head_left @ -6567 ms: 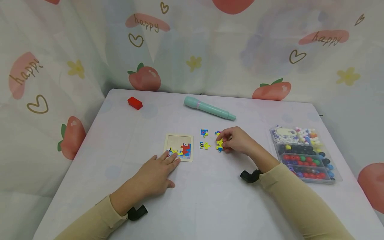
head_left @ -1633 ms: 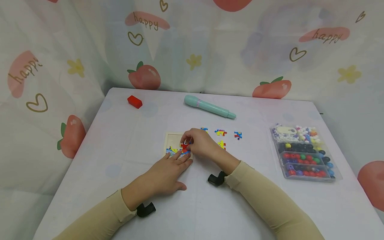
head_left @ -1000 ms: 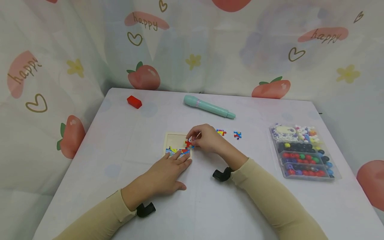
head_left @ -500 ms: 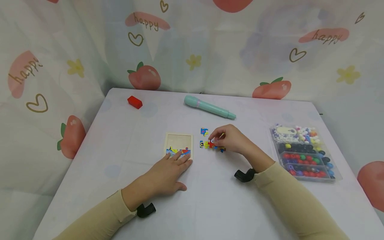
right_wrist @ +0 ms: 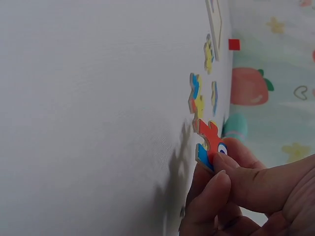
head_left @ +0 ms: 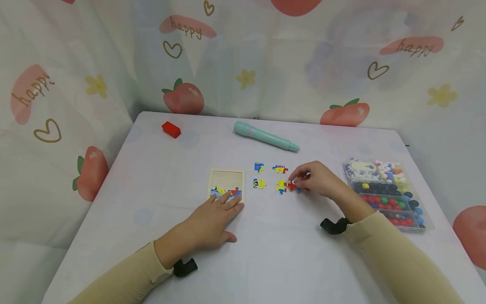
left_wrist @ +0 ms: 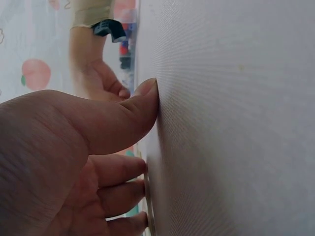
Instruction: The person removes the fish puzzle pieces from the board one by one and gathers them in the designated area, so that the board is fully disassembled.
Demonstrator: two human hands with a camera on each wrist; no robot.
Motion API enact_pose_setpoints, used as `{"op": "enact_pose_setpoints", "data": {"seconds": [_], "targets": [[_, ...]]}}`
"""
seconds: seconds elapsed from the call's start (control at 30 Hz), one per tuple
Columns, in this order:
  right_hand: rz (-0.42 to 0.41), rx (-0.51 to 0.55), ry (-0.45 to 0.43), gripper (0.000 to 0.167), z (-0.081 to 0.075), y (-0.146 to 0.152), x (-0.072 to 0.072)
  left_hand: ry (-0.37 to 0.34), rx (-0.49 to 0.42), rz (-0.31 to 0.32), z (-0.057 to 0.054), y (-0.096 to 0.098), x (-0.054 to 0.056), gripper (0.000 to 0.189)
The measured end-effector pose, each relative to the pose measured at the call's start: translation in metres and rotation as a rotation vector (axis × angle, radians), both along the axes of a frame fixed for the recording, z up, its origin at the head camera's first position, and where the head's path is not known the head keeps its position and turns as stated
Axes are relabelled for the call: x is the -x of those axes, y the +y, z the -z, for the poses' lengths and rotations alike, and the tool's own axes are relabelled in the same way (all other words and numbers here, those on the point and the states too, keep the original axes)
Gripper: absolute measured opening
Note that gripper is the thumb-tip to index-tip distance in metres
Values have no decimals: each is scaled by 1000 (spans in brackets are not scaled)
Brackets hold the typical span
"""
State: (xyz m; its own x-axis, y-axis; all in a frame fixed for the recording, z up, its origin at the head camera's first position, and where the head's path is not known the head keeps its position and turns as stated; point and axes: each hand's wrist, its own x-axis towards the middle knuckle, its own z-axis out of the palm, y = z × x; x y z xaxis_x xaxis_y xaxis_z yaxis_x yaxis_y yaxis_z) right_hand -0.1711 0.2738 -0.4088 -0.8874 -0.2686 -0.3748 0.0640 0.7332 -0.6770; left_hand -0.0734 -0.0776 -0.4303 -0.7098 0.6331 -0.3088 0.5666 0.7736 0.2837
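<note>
In the head view my right hand [head_left: 319, 179] pinches a red-and-blue puzzle piece [head_left: 292, 185] between thumb and fingers. The right wrist view shows an eye printed on that piece [right_wrist: 210, 140], tilted off the table. Just left of it lies a yellow puzzle piece [head_left: 281, 185]. My left hand [head_left: 205, 221] lies with straight fingers over the lower edge of a wooden puzzle tray [head_left: 209, 181]. Joined pieces [head_left: 231, 193] fill the tray's bottom strip, partly under those fingertips; bare wood shows above. In the left wrist view, the thumb and fingertips touch the surface.
More loose pieces lie between tray and right hand: a blue-yellow one [head_left: 259, 167], a yellow one [head_left: 260, 183] and a yellow-red one [head_left: 280, 169]. Behind are a mint-green microphone-shaped stick [head_left: 265, 137] and a red block [head_left: 171, 129]. A bead box [head_left: 427, 211] stands at right.
My right hand has lifted the red-and-blue puzzle piece out of the tray and carried it right, past the loose pieces. Over the last second and a half, the left hand has stayed put.
</note>
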Motion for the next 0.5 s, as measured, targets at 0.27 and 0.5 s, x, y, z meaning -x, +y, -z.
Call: {"op": "enact_pose_setpoints", "data": {"seconds": [0.27, 0.5], "targets": [[-20, -42, -4, 19, 3, 17, -4, -3, 11, -5, 1, 1, 0, 91], [-13, -100, -10, 17, 1, 20, -4, -3, 10, -12, -1, 1, -1, 91]]}}
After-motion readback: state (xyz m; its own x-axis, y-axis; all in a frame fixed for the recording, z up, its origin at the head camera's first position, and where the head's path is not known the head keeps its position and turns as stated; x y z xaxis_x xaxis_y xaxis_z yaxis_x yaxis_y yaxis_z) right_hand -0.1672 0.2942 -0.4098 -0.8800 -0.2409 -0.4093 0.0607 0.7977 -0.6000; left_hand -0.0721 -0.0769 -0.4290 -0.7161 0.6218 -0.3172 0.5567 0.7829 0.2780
